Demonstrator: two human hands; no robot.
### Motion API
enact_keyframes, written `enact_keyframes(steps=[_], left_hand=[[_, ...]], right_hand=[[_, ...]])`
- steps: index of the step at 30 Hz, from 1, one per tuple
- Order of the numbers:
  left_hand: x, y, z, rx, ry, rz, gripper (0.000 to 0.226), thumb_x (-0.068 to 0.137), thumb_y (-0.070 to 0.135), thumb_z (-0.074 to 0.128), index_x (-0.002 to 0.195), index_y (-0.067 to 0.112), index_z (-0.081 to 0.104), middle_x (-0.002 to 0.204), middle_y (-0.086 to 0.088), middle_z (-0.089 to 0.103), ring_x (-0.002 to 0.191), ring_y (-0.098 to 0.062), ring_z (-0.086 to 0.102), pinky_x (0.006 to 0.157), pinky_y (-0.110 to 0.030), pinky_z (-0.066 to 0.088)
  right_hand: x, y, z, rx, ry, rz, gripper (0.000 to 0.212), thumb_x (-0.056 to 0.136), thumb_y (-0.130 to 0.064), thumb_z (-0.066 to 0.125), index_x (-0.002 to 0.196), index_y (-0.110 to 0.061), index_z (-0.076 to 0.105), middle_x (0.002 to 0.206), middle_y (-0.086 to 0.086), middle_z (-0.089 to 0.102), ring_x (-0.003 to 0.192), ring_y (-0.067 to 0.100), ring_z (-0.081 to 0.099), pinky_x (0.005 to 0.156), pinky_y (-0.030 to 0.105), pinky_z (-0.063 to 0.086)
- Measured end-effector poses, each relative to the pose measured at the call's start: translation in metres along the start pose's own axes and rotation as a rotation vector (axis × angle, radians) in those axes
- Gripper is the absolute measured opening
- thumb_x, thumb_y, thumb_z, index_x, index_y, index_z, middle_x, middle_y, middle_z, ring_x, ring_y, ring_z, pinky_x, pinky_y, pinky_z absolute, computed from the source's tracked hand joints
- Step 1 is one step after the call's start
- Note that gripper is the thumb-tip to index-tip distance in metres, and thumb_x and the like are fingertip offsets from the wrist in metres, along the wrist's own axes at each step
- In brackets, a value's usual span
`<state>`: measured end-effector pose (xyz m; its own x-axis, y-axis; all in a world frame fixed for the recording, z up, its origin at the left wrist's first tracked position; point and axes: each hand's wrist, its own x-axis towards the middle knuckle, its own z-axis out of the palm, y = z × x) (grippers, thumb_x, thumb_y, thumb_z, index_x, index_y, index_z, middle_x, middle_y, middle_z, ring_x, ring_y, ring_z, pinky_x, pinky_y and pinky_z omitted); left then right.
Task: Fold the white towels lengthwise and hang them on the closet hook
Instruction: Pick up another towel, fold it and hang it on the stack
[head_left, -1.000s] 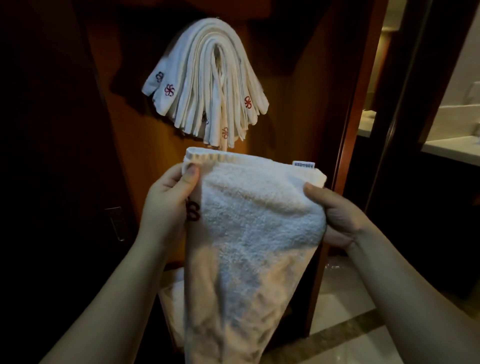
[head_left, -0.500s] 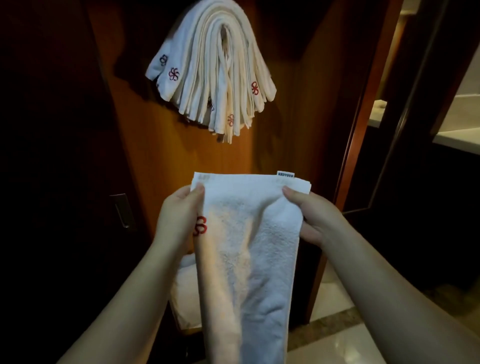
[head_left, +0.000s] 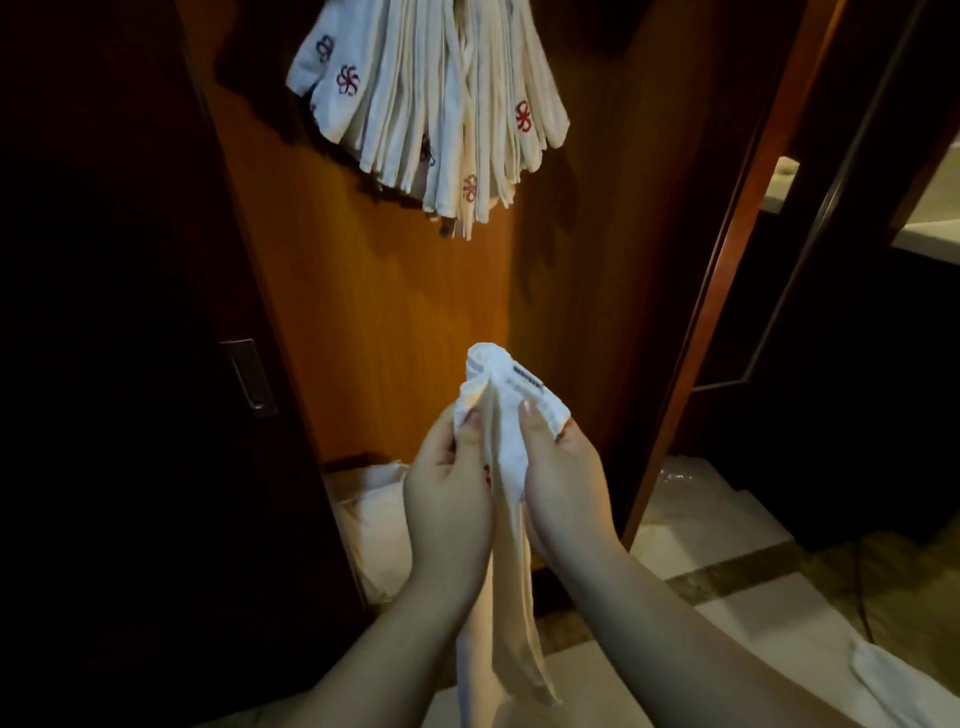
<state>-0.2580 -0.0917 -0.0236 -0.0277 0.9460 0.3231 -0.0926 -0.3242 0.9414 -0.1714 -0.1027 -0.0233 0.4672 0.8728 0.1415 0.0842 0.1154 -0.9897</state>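
— Two hands meet low in the middle: the left hand (head_left: 449, 499) and the right hand (head_left: 563, 488) pinch the top of one white towel (head_left: 506, 415), gathered narrow between them.

— How do the fingers lie?

— Curled on both sides, thumbs pressing the cloth from the front. The rest of the towel hangs straight down between the forearms, and a small label (head_left: 527, 378) shows near its top edge.

— Where are the others?

— Up high, a bundle of hung towels (head_left: 431, 104) fans out against the wooden closet panel (head_left: 395, 312), several with red embroidered emblems. The hook itself is out of view.

— Anything around or in the way?

— A dark sliding door (head_left: 130, 364) with a recessed metal handle (head_left: 248, 376) stands to the left. A reddish door frame (head_left: 727, 260) runs up the right. More white cloth (head_left: 374, 519) lies low in the closet behind the left hand, and another white piece (head_left: 893, 686) lies on the tiled floor (head_left: 727, 613) at the right.
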Motion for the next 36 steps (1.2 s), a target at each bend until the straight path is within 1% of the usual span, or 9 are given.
enact_keyframes(steps=[2, 8, 12, 16, 19, 23, 26, 28, 36], left_hand=[[-0.003, 0.002, 0.002, 0.002, -0.053, 0.012, 0.021, 0.102, 0.035, 0.051, 0.108, 0.04, 0.07, 0.096, 0.018, 0.075, 0.091, 0.003, 0.069, 0.069, -0.009, 0.052], [0.002, -0.001, 0.0, 0.034, -0.176, -0.016, 0.035, 0.101, 0.034, 0.053, 0.135, 0.029, 0.062, 0.129, 0.015, 0.066, 0.122, 0.0, 0.059, 0.101, -0.031, 0.053], [0.008, 0.003, -0.001, 0.078, -0.361, 0.017, 0.035, 0.106, 0.03, 0.038, 0.139, 0.038, 0.049, 0.151, 0.022, 0.039, 0.138, 0.014, 0.03, 0.116, -0.015, 0.028], [0.01, 0.005, -0.005, 0.139, -0.508, 0.037, 0.038, 0.108, 0.021, 0.03, 0.143, 0.037, 0.037, 0.157, 0.015, 0.027, 0.14, 0.017, 0.021, 0.113, -0.009, 0.024], [0.011, 0.007, -0.006, 0.228, -0.648, 0.087, 0.05, 0.098, 0.041, 0.022, 0.148, 0.038, 0.026, 0.157, 0.029, 0.009, 0.145, 0.015, 0.005, 0.118, -0.009, 0.012], [0.032, 0.009, -0.024, 0.089, -0.398, 0.115, 0.032, 0.092, 0.036, 0.045, 0.12, 0.045, 0.058, 0.144, 0.028, 0.046, 0.136, 0.009, 0.038, 0.113, -0.015, 0.033], [0.06, 0.013, -0.039, 0.18, -0.166, 0.109, 0.054, 0.076, 0.056, 0.065, 0.125, 0.044, 0.046, 0.142, 0.011, 0.048, 0.13, -0.008, 0.046, 0.106, -0.032, 0.043], [0.08, 0.017, -0.042, 0.086, -0.292, -0.042, 0.079, 0.062, 0.062, 0.075, 0.129, 0.038, 0.04, 0.14, 0.003, 0.051, 0.127, -0.016, 0.052, 0.1, -0.033, 0.048], [0.099, 0.045, -0.042, -0.231, -0.648, -0.059, 0.056, 0.074, 0.041, 0.082, 0.125, 0.025, 0.066, 0.129, -0.007, 0.068, 0.12, -0.026, 0.064, 0.094, -0.035, 0.054]], right_hand=[[0.001, -0.002, 0.001, -0.012, -0.056, -0.043, 0.02, 0.102, -0.05, 0.046, 0.109, -0.048, 0.065, 0.102, -0.028, 0.071, 0.096, -0.008, 0.067, 0.073, 0.014, 0.054], [0.009, -0.002, -0.002, 0.13, -0.149, -0.027, 0.053, 0.084, -0.072, 0.049, 0.118, -0.037, 0.068, 0.109, -0.004, 0.075, 0.104, 0.014, 0.071, 0.096, 0.049, 0.055], [0.017, -0.001, -0.008, 0.257, -0.271, 0.035, 0.086, 0.069, -0.092, 0.049, 0.133, -0.035, 0.059, 0.129, -0.009, 0.068, 0.124, 0.008, 0.061, 0.11, 0.04, 0.043], [0.024, -0.008, -0.013, 0.104, -0.248, -0.067, 0.045, 0.085, -0.068, 0.062, 0.118, -0.037, 0.065, 0.112, -0.013, 0.074, 0.105, 0.003, 0.069, 0.084, 0.02, 0.056], [0.03, -0.013, -0.012, 0.147, -0.103, -0.01, 0.029, 0.098, -0.042, 0.061, 0.119, -0.023, 0.069, 0.106, -0.005, 0.077, 0.099, 0.01, 0.073, 0.089, 0.034, 0.058], [0.048, -0.029, -0.027, -0.12, -0.128, -0.098, 0.04, 0.101, -0.052, 0.048, 0.106, -0.02, 0.071, 0.097, 0.0, 0.077, 0.089, 0.012, 0.073, 0.081, 0.035, 0.056], [0.064, -0.048, -0.036, -0.256, -0.298, -0.161, 0.047, 0.091, -0.063, 0.049, 0.102, -0.023, 0.07, 0.098, 0.0, 0.077, 0.092, 0.016, 0.073, 0.094, 0.046, 0.054], [0.072, -0.06, -0.037, -0.255, -0.424, -0.175, 0.048, 0.088, -0.065, 0.052, 0.11, -0.024, 0.068, 0.104, 0.001, 0.076, 0.098, 0.019, 0.073, 0.098, 0.051, 0.053], [0.087, -0.109, -0.032, -0.051, -0.631, -0.196, 0.071, 0.08, -0.058, 0.065, 0.131, -0.009, 0.058, 0.126, 0.021, 0.066, 0.119, 0.04, 0.062, 0.106, 0.058, 0.046]])
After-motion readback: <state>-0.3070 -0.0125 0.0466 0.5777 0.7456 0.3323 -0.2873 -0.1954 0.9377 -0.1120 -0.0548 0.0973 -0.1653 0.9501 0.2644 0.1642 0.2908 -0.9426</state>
